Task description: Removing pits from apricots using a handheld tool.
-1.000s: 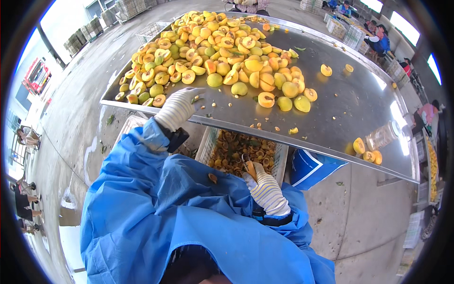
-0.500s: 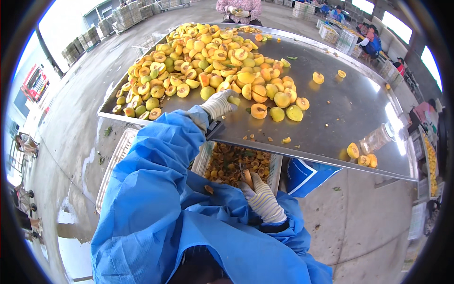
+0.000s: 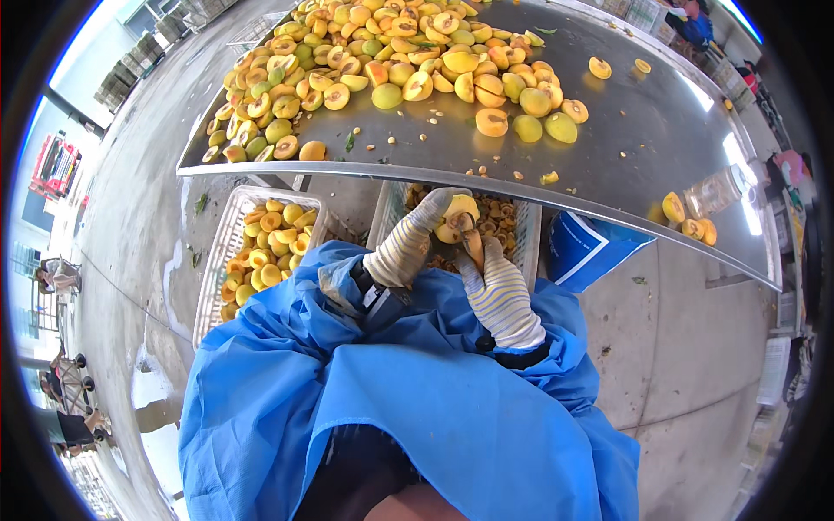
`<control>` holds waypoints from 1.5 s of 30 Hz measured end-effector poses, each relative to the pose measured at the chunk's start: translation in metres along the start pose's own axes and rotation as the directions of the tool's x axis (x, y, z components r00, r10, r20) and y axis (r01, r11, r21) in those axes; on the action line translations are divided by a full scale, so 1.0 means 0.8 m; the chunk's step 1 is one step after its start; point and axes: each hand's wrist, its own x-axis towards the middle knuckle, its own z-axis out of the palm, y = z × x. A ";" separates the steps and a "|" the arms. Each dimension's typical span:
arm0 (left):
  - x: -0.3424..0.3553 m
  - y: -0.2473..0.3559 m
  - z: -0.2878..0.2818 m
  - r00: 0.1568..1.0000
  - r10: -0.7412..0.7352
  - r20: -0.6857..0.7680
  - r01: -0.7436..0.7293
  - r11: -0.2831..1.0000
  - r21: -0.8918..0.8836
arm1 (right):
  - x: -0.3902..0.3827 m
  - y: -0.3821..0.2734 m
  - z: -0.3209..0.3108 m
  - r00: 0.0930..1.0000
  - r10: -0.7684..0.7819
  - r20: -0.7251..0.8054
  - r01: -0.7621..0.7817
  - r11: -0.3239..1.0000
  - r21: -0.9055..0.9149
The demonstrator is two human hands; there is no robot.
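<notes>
Yellow fruit [image 3: 458, 213] gripped by both gloved hands, left [image 3: 417, 234] and right [image 3: 491, 282], below steel table [image 3: 643, 113], concrete floor [image 3: 139, 191].

Bright daylight, glare on steel table [image 3: 660, 130]; sharp centre, fisheye-bent, dark rim

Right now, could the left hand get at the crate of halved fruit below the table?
Probably yes: the crate of halved fruit lies open-topped beside the left hand, with nothing between, though that hand already holds a yellow fruit.
</notes>
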 end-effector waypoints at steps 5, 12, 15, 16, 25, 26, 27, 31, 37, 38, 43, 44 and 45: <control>-0.007 -0.007 -0.001 0.995 0.100 0.017 -0.099 0.994 -0.045 | -0.012 -0.005 0.010 0.998 -0.053 -0.021 0.048 0.981 -0.186; -0.007 -0.008 -0.005 0.982 0.176 0.067 -0.177 0.984 0.021 | -0.012 0.002 0.020 0.997 -0.017 0.072 0.018 1.000 -0.017; -0.002 -0.016 0.008 0.978 0.207 -0.011 -0.207 0.978 0.032 | -0.014 0.019 0.034 0.997 -0.011 0.078 -0.017 0.938 0.347; 0.006 -0.023 0.012 0.962 0.271 -0.024 -0.268 0.960 0.077 | -0.016 0.024 0.036 0.996 -0.004 0.088 -0.044 0.843 0.536; 0.017 -0.045 -0.020 0.860 0.510 0.027 -0.474 0.778 0.412 | -0.011 0.001 0.008 0.718 0.117 0.686 -0.694 0.194 0.694; 0.013 -0.040 -0.014 0.862 0.507 0.016 -0.462 0.770 0.441 | -0.013 0.006 0.009 0.716 0.089 0.693 -0.696 0.175 0.696; 0.014 -0.036 -0.016 0.885 0.460 0.067 -0.440 0.783 0.440 | -0.015 0.003 -0.002 0.733 0.088 0.674 -0.671 0.253 0.697; 0.017 -0.015 -0.021 0.973 0.187 0.131 -0.225 0.884 0.410 | -0.020 0.000 0.003 0.815 0.133 0.565 -0.539 0.530 0.654; 0.028 -0.012 -0.017 0.973 0.197 0.118 -0.229 0.868 0.440 | -0.015 0.004 0.012 0.669 0.027 0.743 -0.743 0.055 0.667; 0.029 -0.020 -0.017 0.949 0.310 0.064 -0.305 0.842 0.444 | -0.017 0.005 0.026 0.768 0.068 0.637 -0.634 0.220 0.742; 0.023 -0.004 -0.018 0.984 -0.056 0.168 -0.017 0.915 0.403 | -0.016 -0.001 -0.007 0.582 0.042 0.812 -0.804 0.178 0.567; 0.022 -0.001 -0.017 0.985 -0.045 0.168 -0.028 0.912 0.408 | -0.016 -0.002 -0.006 0.580 0.039 0.813 -0.805 0.177 0.566; 0.022 0.001 -0.015 0.985 -0.035 0.168 -0.038 0.910 0.413 | -0.016 -0.003 -0.004 0.607 0.001 0.795 -0.792 0.084 0.605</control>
